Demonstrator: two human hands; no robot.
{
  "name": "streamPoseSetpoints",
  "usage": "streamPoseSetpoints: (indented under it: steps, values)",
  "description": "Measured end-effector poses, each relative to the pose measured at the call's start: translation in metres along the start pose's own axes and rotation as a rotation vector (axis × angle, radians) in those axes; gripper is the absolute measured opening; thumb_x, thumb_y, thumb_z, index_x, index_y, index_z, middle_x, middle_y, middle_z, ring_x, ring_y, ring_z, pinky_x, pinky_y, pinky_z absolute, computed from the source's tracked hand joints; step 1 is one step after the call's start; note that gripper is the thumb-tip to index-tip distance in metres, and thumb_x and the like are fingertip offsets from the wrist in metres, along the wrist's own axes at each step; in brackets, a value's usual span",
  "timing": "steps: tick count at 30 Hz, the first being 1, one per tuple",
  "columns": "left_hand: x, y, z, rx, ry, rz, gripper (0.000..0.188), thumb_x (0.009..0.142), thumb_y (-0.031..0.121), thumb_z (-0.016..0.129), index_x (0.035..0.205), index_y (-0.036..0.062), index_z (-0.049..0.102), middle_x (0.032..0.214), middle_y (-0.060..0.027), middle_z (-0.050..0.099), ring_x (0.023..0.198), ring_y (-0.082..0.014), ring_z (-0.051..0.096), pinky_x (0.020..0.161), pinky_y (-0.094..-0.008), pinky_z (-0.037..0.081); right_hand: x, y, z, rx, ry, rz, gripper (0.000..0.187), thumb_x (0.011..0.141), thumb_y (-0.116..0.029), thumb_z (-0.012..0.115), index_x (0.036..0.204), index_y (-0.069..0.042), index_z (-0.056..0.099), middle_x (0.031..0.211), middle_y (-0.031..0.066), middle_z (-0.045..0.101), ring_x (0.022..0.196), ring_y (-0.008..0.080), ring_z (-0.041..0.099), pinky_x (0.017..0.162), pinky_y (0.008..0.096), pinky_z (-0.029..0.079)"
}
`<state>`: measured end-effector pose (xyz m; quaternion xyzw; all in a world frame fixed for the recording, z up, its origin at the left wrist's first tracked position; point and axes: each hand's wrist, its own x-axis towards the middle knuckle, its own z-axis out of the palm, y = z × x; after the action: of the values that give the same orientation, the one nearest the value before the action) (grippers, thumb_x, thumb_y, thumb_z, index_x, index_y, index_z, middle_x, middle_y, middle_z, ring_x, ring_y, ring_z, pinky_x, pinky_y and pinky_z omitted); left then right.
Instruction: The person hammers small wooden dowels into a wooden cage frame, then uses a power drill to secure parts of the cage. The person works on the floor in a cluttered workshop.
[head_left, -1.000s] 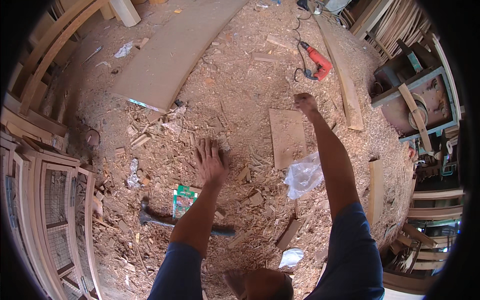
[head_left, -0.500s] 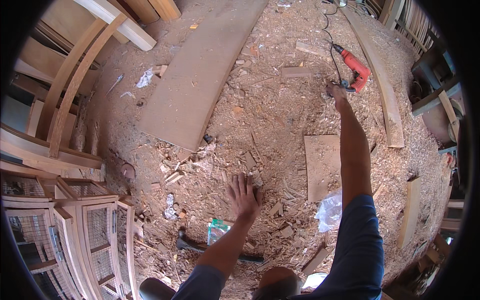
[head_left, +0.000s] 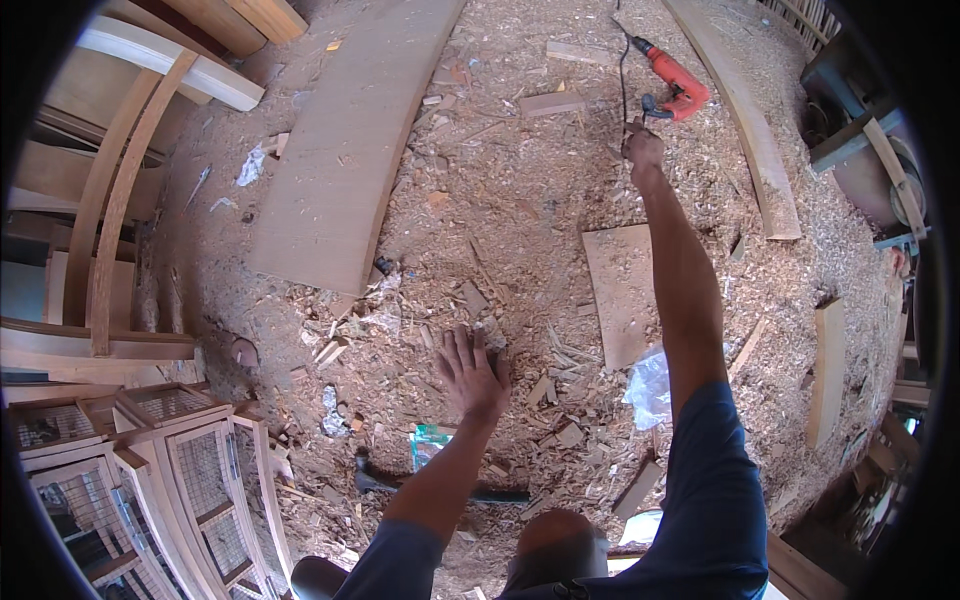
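Observation:
My right hand (head_left: 643,148) reaches far forward, its fingers closed on the black power cord (head_left: 625,80) of a red electric drill (head_left: 682,88). The drill lies on its side just beyond that hand, its chuck turned away to the far left. My left hand (head_left: 473,375) rests on the shavings-covered ground, fingers spread and holding nothing. Below it, a hammer (head_left: 375,478) with a dark handle lies partly hidden under my left forearm. A green packet (head_left: 428,445) sits beside the same forearm. A clear plastic bag (head_left: 650,388) lies left of my right arm.
A wide board (head_left: 330,170) lies at the far left of centre, and a long plank (head_left: 745,130) runs along the right. A flat wooden sheet (head_left: 615,295) is by my right forearm. Mesh-panelled wooden frames (head_left: 205,480) stand near left, below curved wooden pieces (head_left: 125,190).
The view has shifted, so most things sit higher and further left in it. The cord now runs straighter into my right hand. My left hand stays on the ground.

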<state>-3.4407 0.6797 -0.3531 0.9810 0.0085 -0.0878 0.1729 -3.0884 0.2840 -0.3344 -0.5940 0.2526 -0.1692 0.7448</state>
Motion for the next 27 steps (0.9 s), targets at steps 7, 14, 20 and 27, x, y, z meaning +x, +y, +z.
streamPoseSetpoints:
  steps: [7,14,20,27]
  values:
    - [0.004,0.004,-0.007,0.017,0.013,-0.008,0.068,0.098,0.043,0.05,0.156,0.0111,0.034,0.168,-0.017,0.015,0.157,-0.0356,0.005,0.124,-0.0567,0.002,-0.193,-0.094,-0.043,0.375,-0.164,0.008,0.024,0.11,-0.018,0.035,0.103,-0.004,0.053,0.058,-0.0059,0.028,0.048,0.0081,0.023,0.049,0.0243,0.025]
    - [-0.002,-0.001,0.0,-0.034,0.2,0.064,0.06,0.098,0.036,0.054,0.15,0.0103,0.04,0.162,-0.0166,0.031,0.154,-0.035,0.019,0.124,-0.0563,0.01,-0.468,-0.08,-0.037,0.33,-0.212,0.367,0.028,0.111,-0.035,0.037,0.106,-0.012,0.052,0.054,-0.0081,0.022,0.046,0.0084,0.022,0.058,0.0301,0.034]
    - [-0.012,-0.019,-0.005,-0.601,0.518,0.173,0.039,0.096,0.015,0.053,0.134,0.0084,0.054,0.149,-0.0178,0.047,0.138,-0.0382,0.043,0.116,-0.0518,0.032,-0.63,-0.085,-0.107,0.314,-0.559,0.352,0.029,0.11,-0.037,0.041,0.101,-0.012,0.05,0.057,-0.0043,0.031,0.047,0.0099,0.023,0.06,0.0318,0.035]
    - [-0.147,-0.12,-0.086,-0.546,0.445,0.458,0.027,0.09,-0.006,0.054,0.112,0.0055,0.065,0.107,-0.0166,0.069,0.099,-0.0367,0.067,0.084,-0.0424,0.055,-0.741,-0.045,-0.188,-0.119,-1.112,0.615,0.023,0.105,-0.027,0.054,0.098,-0.006,0.058,0.083,-0.0014,0.053,0.079,0.0077,0.049,0.07,0.0267,0.042]
